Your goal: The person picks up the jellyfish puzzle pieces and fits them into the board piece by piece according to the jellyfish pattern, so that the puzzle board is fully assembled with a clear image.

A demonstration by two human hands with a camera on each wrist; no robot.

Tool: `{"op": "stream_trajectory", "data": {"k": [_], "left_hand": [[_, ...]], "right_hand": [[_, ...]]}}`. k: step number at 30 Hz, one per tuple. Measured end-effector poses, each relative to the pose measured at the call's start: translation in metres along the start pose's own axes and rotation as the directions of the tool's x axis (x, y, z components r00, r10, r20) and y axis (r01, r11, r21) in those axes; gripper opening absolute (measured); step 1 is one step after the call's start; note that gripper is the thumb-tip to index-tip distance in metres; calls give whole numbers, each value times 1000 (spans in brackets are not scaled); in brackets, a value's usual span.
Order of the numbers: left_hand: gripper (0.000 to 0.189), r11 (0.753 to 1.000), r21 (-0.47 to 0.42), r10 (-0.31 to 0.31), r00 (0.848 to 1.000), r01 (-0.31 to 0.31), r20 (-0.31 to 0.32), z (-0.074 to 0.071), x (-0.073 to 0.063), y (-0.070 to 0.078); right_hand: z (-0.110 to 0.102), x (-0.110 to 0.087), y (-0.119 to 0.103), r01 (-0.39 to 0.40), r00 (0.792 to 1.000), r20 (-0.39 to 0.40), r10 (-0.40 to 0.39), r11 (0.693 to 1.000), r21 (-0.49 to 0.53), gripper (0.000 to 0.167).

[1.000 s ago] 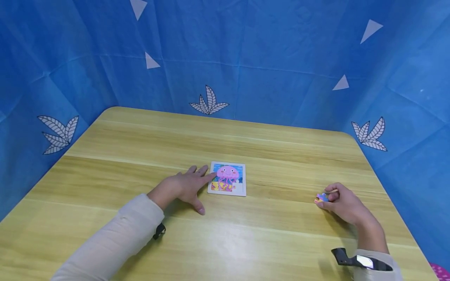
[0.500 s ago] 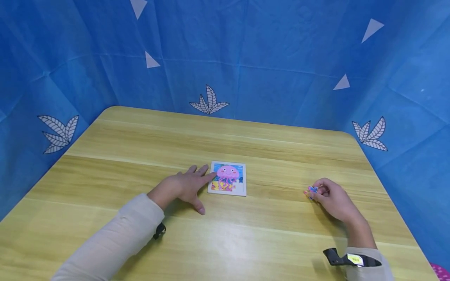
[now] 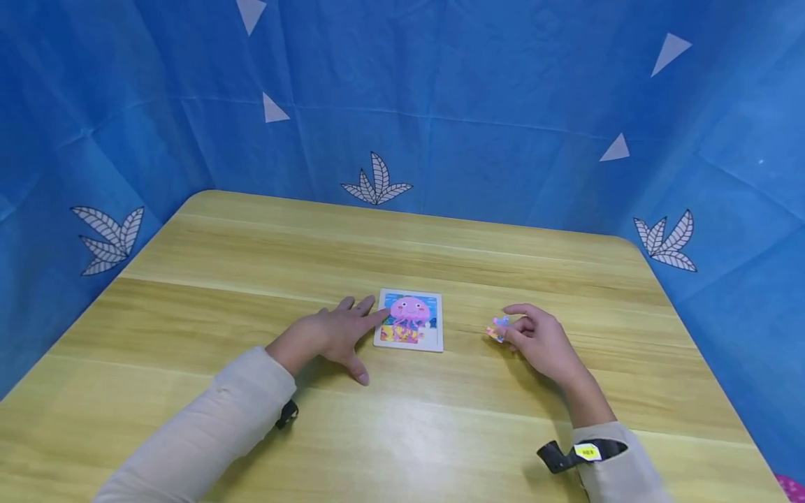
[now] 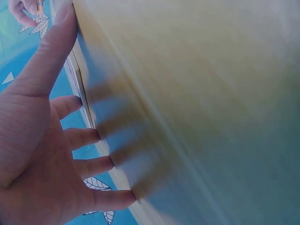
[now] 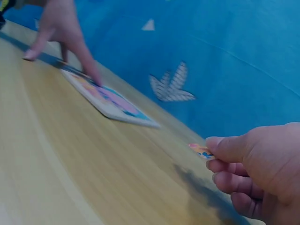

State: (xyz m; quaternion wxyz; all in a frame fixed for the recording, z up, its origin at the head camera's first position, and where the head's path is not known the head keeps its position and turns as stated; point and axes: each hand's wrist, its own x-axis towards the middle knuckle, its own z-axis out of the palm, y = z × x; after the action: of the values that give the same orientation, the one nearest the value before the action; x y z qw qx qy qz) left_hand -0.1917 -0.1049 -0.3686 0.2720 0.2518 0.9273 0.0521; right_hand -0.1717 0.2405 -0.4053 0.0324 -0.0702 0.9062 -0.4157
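A square jigsaw puzzle (image 3: 409, 311) with a pink jellyfish lies in a white frame on the table; a white gap shows at its lower right corner. My left hand (image 3: 333, 332) rests spread on the table at the puzzle's left side, its index fingertip touching the picture's left edge. In the left wrist view the left fingers (image 4: 84, 136) are straight, tips on the tabletop. To the right of the puzzle, my right hand (image 3: 541, 342) pinches a small colourful puzzle piece (image 3: 497, 328) between thumb and fingers. The right wrist view shows this puzzle piece (image 5: 201, 151) held above the table.
The wood-grain table (image 3: 402, 433) reaches a blue curtain (image 3: 490, 140) with leaf and triangle prints, which stands around its back and sides. A black strap (image 3: 578, 454) circles the right wrist. Something pink (image 3: 789, 487) shows at the lower right corner.
My right hand has moved left toward the puzzle, carrying the puzzle piece, which has turned in the fingers. The left hand and the framed puzzle have stayed in place.
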Motion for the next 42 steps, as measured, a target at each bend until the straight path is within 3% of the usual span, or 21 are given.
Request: {"op": "stream_trajectory", "data": {"k": [9, 17, 27, 42], "left_hand": [[117, 1000, 25, 8, 1000, -8, -5, 0, 3, 0], [117, 1000, 25, 5, 1000, -5, -1, 0, 2, -1], [117, 1000, 24, 2, 1000, -2, 9, 0, 3, -1], [116, 1000, 28, 0, 1000, 0, 13, -1, 2, 0]], "right_hand": [[36, 17, -27, 79, 989, 117, -87, 994, 76, 31], [58, 25, -47, 51, 980, 180, -78, 987, 153, 22], [74, 31, -56, 24, 988, 153, -35, 997, 72, 21], [76, 34, -62, -33, 992, 119, 37, 999, -31, 21]]}}
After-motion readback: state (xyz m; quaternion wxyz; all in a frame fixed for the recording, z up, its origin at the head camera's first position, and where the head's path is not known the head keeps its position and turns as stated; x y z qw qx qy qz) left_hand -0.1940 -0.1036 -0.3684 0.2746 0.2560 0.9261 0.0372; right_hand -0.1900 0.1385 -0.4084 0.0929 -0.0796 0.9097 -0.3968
